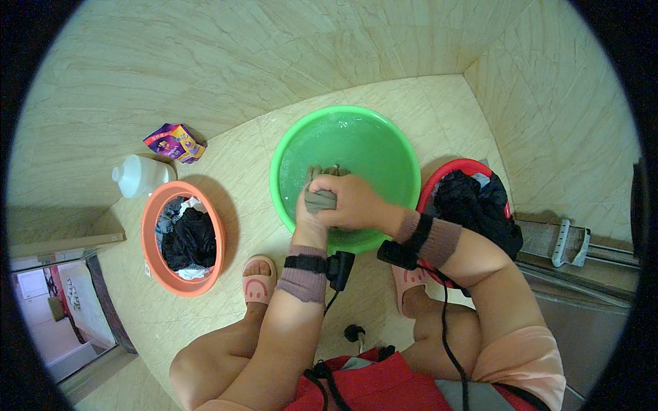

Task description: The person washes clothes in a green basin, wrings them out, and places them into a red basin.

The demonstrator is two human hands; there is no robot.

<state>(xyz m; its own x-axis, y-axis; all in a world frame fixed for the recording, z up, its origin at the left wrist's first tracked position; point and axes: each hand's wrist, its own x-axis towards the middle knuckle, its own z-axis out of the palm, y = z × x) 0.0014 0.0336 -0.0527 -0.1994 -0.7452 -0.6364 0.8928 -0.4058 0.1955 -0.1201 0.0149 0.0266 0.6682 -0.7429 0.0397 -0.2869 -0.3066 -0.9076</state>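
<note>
Over the near left part of a round green plastic basin with water in it, my two hands are pressed together on a grey-green cloth. My left hand lies under and beside the bunched cloth. My right hand closes on it from the right, its fingers wrapped over the cloth. More of the cloth shows just beyond the hands, above the water. The left fingers are mostly hidden. Each wrist wears a mauve knit cuff with a black strap and a small black device.
An orange basin of dark and white clothes stands left, near a translucent plastic jug and a purple detergent pouch. A red basin heaped with black clothes stands right. Tiled walls rise behind; black cables hang from both wrist devices.
</note>
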